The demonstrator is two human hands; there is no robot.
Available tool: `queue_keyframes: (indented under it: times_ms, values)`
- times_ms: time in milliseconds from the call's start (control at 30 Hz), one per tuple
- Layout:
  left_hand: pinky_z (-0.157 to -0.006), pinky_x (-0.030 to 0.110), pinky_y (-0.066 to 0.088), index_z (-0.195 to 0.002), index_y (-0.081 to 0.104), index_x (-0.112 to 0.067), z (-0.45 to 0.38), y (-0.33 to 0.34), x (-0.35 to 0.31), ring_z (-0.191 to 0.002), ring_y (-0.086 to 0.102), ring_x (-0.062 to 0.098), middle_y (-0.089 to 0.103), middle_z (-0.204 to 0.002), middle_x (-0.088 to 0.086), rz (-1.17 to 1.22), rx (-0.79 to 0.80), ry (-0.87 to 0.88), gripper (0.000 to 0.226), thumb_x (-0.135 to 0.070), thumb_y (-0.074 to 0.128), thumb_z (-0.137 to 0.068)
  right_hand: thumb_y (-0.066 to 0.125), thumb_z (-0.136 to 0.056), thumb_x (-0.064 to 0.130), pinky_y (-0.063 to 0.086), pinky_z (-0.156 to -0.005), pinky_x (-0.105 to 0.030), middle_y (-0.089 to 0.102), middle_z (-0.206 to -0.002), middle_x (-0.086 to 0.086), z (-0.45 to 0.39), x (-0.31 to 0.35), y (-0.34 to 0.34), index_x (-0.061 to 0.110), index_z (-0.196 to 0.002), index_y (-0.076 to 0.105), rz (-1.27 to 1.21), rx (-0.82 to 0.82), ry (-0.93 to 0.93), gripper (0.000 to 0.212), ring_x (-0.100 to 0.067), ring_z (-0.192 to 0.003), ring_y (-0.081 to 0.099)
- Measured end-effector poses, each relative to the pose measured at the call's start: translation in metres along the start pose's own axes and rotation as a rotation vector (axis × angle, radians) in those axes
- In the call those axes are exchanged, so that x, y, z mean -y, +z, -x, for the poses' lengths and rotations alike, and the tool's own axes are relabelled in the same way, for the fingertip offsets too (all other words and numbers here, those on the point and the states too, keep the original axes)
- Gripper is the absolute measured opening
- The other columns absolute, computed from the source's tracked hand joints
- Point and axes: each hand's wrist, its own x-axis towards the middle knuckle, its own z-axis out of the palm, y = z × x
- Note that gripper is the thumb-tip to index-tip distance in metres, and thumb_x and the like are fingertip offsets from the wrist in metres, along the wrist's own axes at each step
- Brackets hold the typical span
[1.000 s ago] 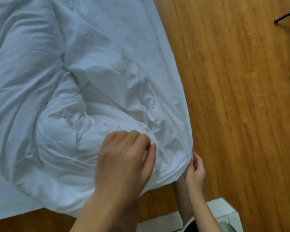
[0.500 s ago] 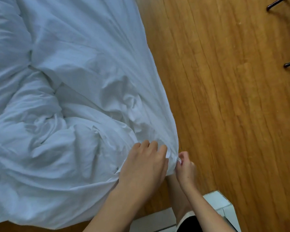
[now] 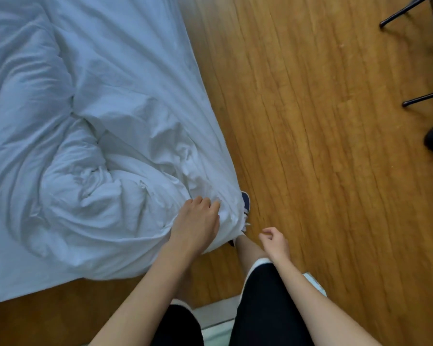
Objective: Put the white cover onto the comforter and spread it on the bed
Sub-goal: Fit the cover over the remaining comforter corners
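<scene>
My right hand [image 3: 275, 242] has just let go of the corner it was pinching a moment ago; its fingers now curl loosely, holding nothing, over the wooden floor [image 3: 323, 146]. My left hand [image 3: 196, 224] stays on the white cover [image 3: 125, 78], fingers bent into the fabric at the near right corner. The comforter [image 3: 90, 193] lies bunched in the cover on the bed. I judge this corner seated; spreading remains.
</scene>
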Motion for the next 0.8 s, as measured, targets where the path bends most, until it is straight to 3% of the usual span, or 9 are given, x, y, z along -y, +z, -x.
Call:
queue_keyframes:
  times_ms: [167, 300, 467, 567, 800]
  values:
    - [-0.052, 0.032, 0.047, -0.071, 0.062, -0.015, 0.026, -0.032, -0.017, -0.059, 0.058, 0.021, 0.058, -0.062, 0.0, 0.064, 0.032, -0.096, 0.016, -0.019, 0.077, -0.069, 0.052, -0.096, 0.025, 0.04, -0.067, -0.023, 0.062, -0.106, 0.001, 0.066, 0.041, -0.046, 0.019, -0.113, 0.059, 0.093, 0.112, -0.135, 0.02, -0.013, -0.092, 0.057]
    - [-0.06, 0.036, 0.053, -0.083, 0.067, -0.013, 0.064, -0.068, -0.042, -0.073, 0.064, 0.026, 0.066, -0.075, 0.003, 0.149, 0.033, -0.207, 0.012, -0.023, 0.07, -0.077, 0.051, -0.096, 0.023, 0.044, -0.073, -0.027, 0.062, -0.104, 0.0, 0.126, 0.073, -0.089, 0.019, -0.108, 0.06, 0.248, 0.094, -0.244, 0.015, -0.015, -0.089, 0.056]
    - [-0.085, 0.037, 0.046, -0.113, 0.06, -0.013, 0.104, -0.108, -0.07, -0.103, 0.057, 0.027, 0.064, -0.109, 0.006, 0.152, 0.042, -0.22, 0.027, -0.027, 0.046, -0.096, 0.049, -0.094, 0.022, 0.041, -0.075, -0.027, 0.062, -0.112, -0.003, 0.197, 0.11, -0.124, 0.016, -0.115, 0.06, 0.327, 0.034, -0.396, 0.024, -0.019, -0.093, 0.056]
    - [-0.086, 0.036, 0.045, -0.117, 0.058, -0.013, 0.122, -0.122, -0.078, -0.107, 0.055, 0.027, 0.062, -0.115, 0.008, 0.129, 0.054, -0.211, 0.029, -0.028, 0.043, -0.097, 0.049, -0.094, 0.026, 0.044, -0.084, -0.031, 0.063, -0.119, -0.004, 0.224, 0.115, -0.131, 0.017, -0.117, 0.06, 0.355, 0.004, -0.486, 0.027, -0.023, -0.106, 0.057]
    - [-0.086, 0.035, 0.045, -0.122, 0.057, -0.015, 0.145, -0.13, -0.084, -0.111, 0.054, 0.024, 0.059, -0.122, 0.005, 0.285, 0.117, -0.328, 0.03, -0.028, 0.045, -0.097, 0.05, -0.095, 0.03, 0.045, -0.087, -0.032, 0.064, -0.12, 0.0, 0.243, 0.105, -0.147, 0.019, -0.119, 0.059, 0.527, 0.041, -0.594, 0.028, -0.023, -0.109, 0.057]
